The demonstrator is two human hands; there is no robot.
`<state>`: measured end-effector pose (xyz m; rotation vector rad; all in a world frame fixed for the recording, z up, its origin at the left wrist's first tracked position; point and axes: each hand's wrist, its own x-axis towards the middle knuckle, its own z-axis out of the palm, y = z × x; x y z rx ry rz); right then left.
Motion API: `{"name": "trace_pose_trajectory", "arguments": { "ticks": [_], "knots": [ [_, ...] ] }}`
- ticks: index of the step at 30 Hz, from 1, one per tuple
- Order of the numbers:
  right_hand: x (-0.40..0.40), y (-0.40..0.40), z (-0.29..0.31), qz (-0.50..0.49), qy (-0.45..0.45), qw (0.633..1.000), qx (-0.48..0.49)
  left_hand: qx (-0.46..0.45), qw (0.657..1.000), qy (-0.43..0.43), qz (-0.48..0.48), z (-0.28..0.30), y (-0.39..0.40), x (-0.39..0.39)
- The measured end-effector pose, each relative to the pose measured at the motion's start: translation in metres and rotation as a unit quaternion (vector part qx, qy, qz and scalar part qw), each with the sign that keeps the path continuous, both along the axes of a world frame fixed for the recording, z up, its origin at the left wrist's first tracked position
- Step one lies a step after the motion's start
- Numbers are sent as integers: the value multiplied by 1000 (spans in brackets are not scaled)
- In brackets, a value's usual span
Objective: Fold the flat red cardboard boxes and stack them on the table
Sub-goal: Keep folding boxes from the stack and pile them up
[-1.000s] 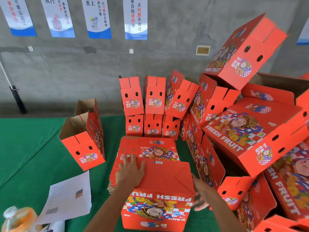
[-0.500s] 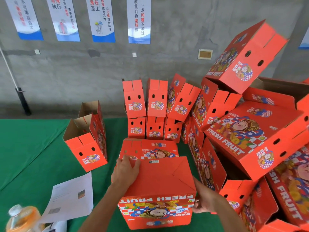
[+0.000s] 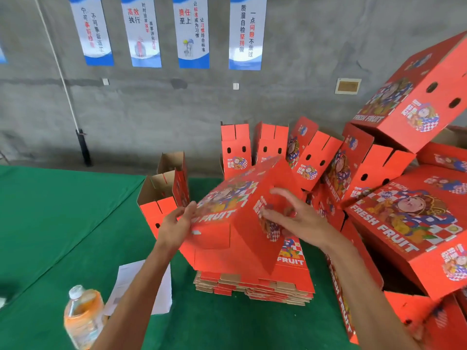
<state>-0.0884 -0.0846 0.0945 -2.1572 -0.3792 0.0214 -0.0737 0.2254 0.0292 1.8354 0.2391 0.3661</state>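
Observation:
A folded red "FRESH FRUIT" box (image 3: 240, 210) hangs tilted in the air over the stack of flat red boxes (image 3: 255, 284) on the green table (image 3: 55, 223). My left hand (image 3: 177, 223) presses its straight fingers against the box's left side. On the box's right end face lies my right hand (image 3: 295, 218), fingers spread and loosely bent. The box is carried between the two hands. Folded red boxes (image 3: 404, 223) are piled high at the right, and more stand in a row (image 3: 267, 145) at the back by the wall.
A folded box with open brown flaps (image 3: 161, 195) stands left of my hands. A sheet of paper (image 3: 136, 286) and a bottle of orange drink (image 3: 83, 317) lie at the front left. A grey wall with posters is behind the table.
The box has been lifted off the flat stack and turned over, printed side up and tilted. Both hands rose with it, the right moving from under its side onto the end face.

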Motion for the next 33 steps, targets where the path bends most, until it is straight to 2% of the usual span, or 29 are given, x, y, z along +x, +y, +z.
{"name": "trace_pose_trajectory", "arguments": {
  "ticks": [3, 6, 9, 12, 18, 21, 24, 27, 33],
  "knots": [
    [0, 46, -30, 62, -40, 992, -103, -81, 993, 63, -62, -10, 12, -11],
    [2, 102, -78, 91, -125, 966, -208, -48, 994, 53, -81, -25, 18, -17],
    [0, 144, -120, 109, -179, 949, -235, -52, 995, 35, -71, -43, 35, -19],
    [-4, 178, -155, 123, -172, 948, -239, -84, 995, 50, -38, -67, 61, -25],
    [-15, 239, -208, 123, -156, 939, -279, -198, 975, 81, -63, -126, 108, -32],
    [-12, 262, -222, 112, -159, 938, -288, -232, 970, 60, -35, -147, 122, -30],
    [0, 282, -228, 84, -168, 937, -295, -214, 976, 36, 2, -150, 130, -19],
    [13, 300, -237, 76, -155, 932, -320, -199, 980, 13, -3, -151, 137, 2],
    [54, 314, -258, 57, -107, 933, -338, -165, 986, 35, -7, -172, 151, 56]
  ]
}}
